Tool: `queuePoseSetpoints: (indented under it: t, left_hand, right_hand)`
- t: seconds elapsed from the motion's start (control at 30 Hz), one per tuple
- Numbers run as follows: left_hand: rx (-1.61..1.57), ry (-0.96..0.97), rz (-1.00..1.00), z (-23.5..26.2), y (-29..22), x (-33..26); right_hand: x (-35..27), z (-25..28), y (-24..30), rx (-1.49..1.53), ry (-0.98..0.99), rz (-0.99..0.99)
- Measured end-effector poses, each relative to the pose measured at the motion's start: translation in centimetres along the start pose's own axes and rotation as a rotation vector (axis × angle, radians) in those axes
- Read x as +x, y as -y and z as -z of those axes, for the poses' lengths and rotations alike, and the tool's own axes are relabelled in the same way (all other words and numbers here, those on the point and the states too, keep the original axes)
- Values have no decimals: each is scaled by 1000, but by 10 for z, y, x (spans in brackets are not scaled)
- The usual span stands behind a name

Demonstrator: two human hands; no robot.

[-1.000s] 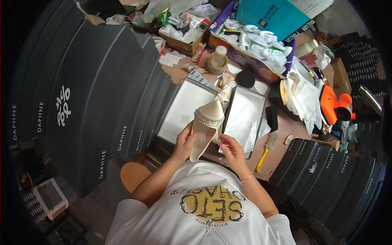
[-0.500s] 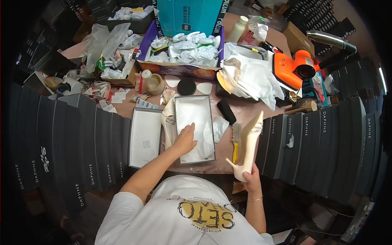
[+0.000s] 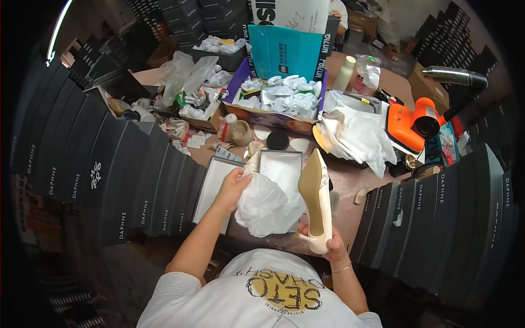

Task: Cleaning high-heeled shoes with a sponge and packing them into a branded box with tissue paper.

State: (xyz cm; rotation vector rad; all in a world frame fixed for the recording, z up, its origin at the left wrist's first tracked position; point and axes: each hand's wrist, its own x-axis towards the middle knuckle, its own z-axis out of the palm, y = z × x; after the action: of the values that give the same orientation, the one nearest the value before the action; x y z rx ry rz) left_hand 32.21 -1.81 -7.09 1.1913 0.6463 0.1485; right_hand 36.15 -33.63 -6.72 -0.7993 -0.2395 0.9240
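Note:
My left hand [image 3: 233,189] pinches a sheet of white tissue paper [image 3: 265,205], which hangs loosely over a grey-rimmed open shoebox [image 3: 280,152]. In my right hand [image 3: 334,250] is a cream high-heeled shoe [image 3: 313,199], gripped at its heel end. The shoe's toe points away from me and its tan sole faces left, with a sparkling band along the upper. A second cream shoe [image 3: 252,163] lies just beyond my left hand, mostly hidden by hand and paper. The white-lined box lid [image 3: 217,177] sits left of the box.
Tall stacks of dark shoeboxes [image 3: 112,177] rise on the left, with another stack [image 3: 413,213] on the right. A purple carton [image 3: 240,104] of crumpled paper stands at the back. An orange device [image 3: 403,128], a pale bottle [image 3: 344,74] and a black round object [image 3: 278,141] are also there.
My left hand, bare-fingered over the box before, now lifts tissue paper toward the left. The shoe in my right hand has moved closer to the box and turned to show its sole.

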Motion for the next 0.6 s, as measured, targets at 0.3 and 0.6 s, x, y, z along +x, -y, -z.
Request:
queuePoseSetpoints:
  t: [0.3,0.6]
  left_hand:
    - [-424,274,211,-21,-2,-15]
    - [-413,65,73,47,2,59]
  right_hand:
    - [75,-78,-34,66,-106,10]
    - [62,-108,-44,0,-94,79]
